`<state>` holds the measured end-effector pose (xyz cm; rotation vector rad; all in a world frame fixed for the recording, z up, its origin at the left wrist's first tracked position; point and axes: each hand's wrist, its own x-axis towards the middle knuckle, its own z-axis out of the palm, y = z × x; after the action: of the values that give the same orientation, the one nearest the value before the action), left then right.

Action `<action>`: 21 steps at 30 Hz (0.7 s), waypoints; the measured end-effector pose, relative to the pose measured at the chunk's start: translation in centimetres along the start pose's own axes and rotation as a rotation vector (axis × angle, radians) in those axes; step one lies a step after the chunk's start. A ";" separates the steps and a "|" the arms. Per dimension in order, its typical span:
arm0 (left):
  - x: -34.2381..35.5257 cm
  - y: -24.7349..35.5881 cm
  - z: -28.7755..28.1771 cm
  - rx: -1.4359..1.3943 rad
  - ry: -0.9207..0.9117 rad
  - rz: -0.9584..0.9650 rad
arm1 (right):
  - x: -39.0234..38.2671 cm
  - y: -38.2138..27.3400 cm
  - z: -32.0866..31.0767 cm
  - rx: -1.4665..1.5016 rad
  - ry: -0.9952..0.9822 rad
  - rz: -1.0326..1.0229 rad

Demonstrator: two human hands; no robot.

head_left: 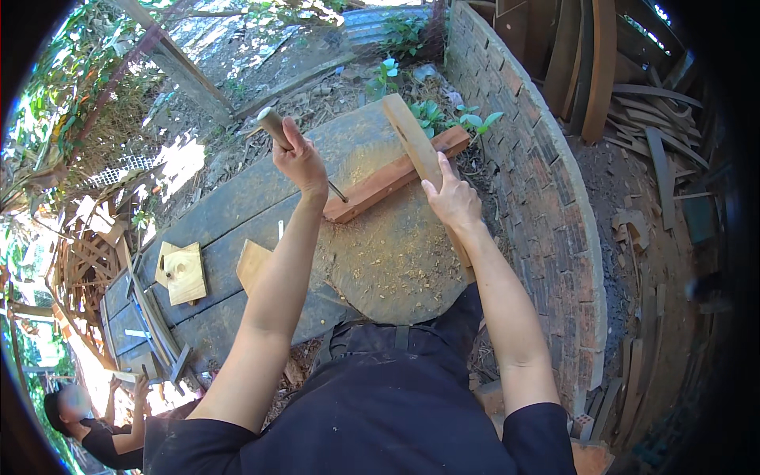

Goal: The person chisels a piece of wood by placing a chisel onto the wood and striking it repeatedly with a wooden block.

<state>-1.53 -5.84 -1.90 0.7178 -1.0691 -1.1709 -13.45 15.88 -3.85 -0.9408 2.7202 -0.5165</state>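
My left hand (302, 165) is closed around the round wooden handle (274, 128) of what looks like a chisel. Its thin metal shaft (338, 191) shows past my wrist and meets the near-left end of a reddish wooden beam (378, 187); the tip is hidden. In my right hand (457, 201) is a flat wooden bar (413, 139), gripped around its middle. The bar slants up and leftward, crossing over the beam near its far end. The beam lies on a rounded wooden worktop (396, 265) strewn with wood chips.
A curved brick wall (546, 190) runs along the right, with stacked boards (582, 71) behind it. Pale wood pieces (185, 274) lie on the dark planks (222, 210) at left. Another person (111, 434) handles wood at the lower left. Green plants (431, 117) grow beyond the beam.
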 end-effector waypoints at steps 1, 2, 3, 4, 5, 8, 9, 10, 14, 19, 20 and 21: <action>0.3 -0.1 -0.3 0.001 0.003 0.008 | 0.0 -0.2 0.2 0.004 0.002 -0.007; 0.5 -0.2 -0.4 0.061 0.027 0.010 | -0.1 -0.3 0.4 -0.010 0.005 -0.004; 0.7 -0.3 -0.4 0.121 0.051 0.011 | -0.1 -0.2 0.6 -0.023 0.008 -0.001; 0.9 -0.6 0.0 0.120 0.046 0.013 | 0.1 -0.2 0.6 -0.020 0.011 0.002; 1.1 -0.6 0.3 0.282 0.099 0.051 | 0.2 -0.4 0.5 -0.025 0.009 -0.007; 1.1 -0.9 1.5 0.494 0.181 0.066 | 0.4 -0.4 0.6 -0.020 0.008 -0.011; 1.2 -1.2 1.8 0.539 0.212 0.043 | 0.5 -0.3 0.7 -0.014 0.014 -0.006; 1.5 -1.3 1.9 0.542 0.215 0.043 | 0.5 -0.3 0.7 -0.013 0.011 -0.009; 3.0 -3.5 -1.1 0.643 0.437 -0.224 | 0.1 -0.1 0.8 -0.007 0.004 -0.016; 1.6 -6.7 -8.3 0.326 0.798 -0.670 | 0.7 0.1 1.3 0.050 0.016 -0.009; 1.2 -6.5 -8.6 0.198 0.813 -0.719 | 0.6 0.1 1.3 0.043 0.025 -0.015; 0.8 -6.2 -8.9 0.066 0.828 -0.763 | 0.6 0.0 1.2 0.035 0.033 -0.024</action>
<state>4.47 -8.96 -10.36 1.5697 -0.1095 -1.2619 -13.53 15.17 -5.02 -0.9651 2.7228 -0.5870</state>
